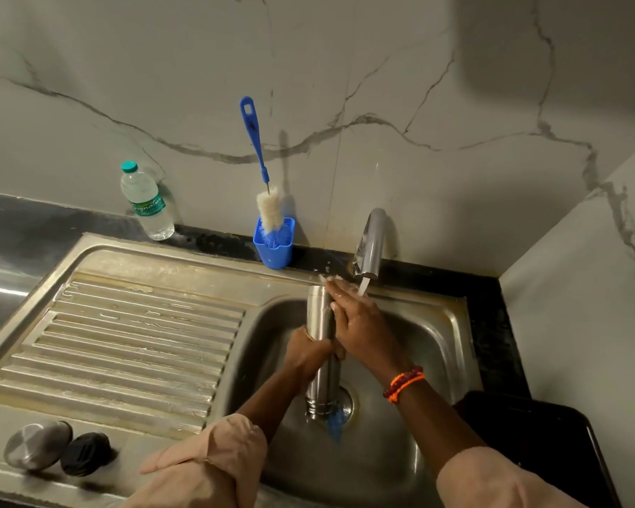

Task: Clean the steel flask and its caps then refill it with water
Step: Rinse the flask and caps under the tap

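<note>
Steel flask: the flask (pixel 319 320) stands over the sink basin (pixel 429 339), at about 5 o'clock from the frame's centre, its threaded mouth end pointing down near the drain and its base end up by the tap.
Left hand: the left hand (pixel 310 355) is wrapped around the flask's middle, fingers curled about the body.
Right hand: the right hand (pixel 356 319) lies with straight, wet fingers pressed flat along the flask's upper side, fingertips reaching past its top end.
Wrist: orange and red bead bracelets (pixel 404 383) circle the right wrist.
Tap: the chrome tap (pixel 370 243) at 12 o'clock of the basin runs a thin stream of water (pixel 363 286) just beside the right fingers.
Caps: a steel cap (pixel 37 444) and a black cap (pixel 85 453) lie touching on the sink's edge at 8 o'clock, well apart from the flask.
Brush: a blue-handled bottle brush (pixel 259 155) stands in a blue holder (pixel 275 247) at 11 o'clock of the basin.
Bottle: a clear plastic water bottle (pixel 146 201) stands upright on the dark counter at 10 o'clock.
Drainboard: the ribbed drainboard (pixel 132 339) lies at 9 o'clock of the basin.
</note>
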